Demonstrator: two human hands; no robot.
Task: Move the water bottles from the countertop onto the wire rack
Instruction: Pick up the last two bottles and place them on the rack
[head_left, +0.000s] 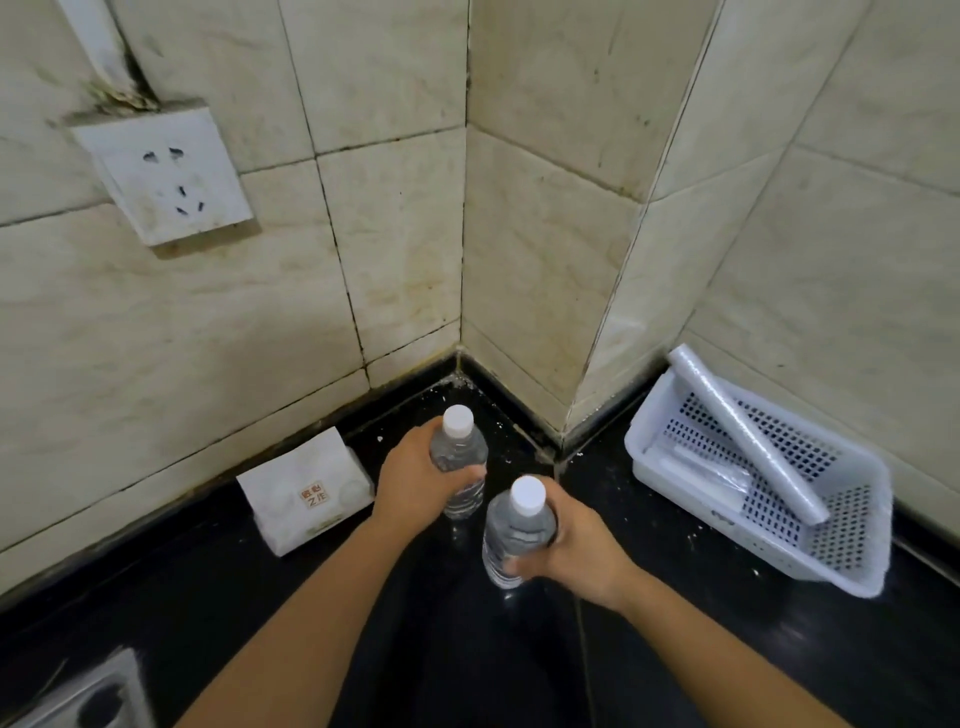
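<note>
Two clear water bottles with white caps stand upright on the black countertop (467, 649) near the tiled corner. My left hand (415, 483) is wrapped around the farther bottle (460, 452). My right hand (576, 545) grips the nearer bottle (511, 530), which is slightly right of the first. Both bottle bases look close to the counter surface; whether they touch it I cannot tell. No wire rack is in view.
A white paper packet (306, 488) leans against the left wall. A white perforated plastic basket (758, 483) holding a rolled sheet (743, 431) sits at the right. A wall socket (166, 171) is up left. A metal object (88, 696) shows at the bottom left.
</note>
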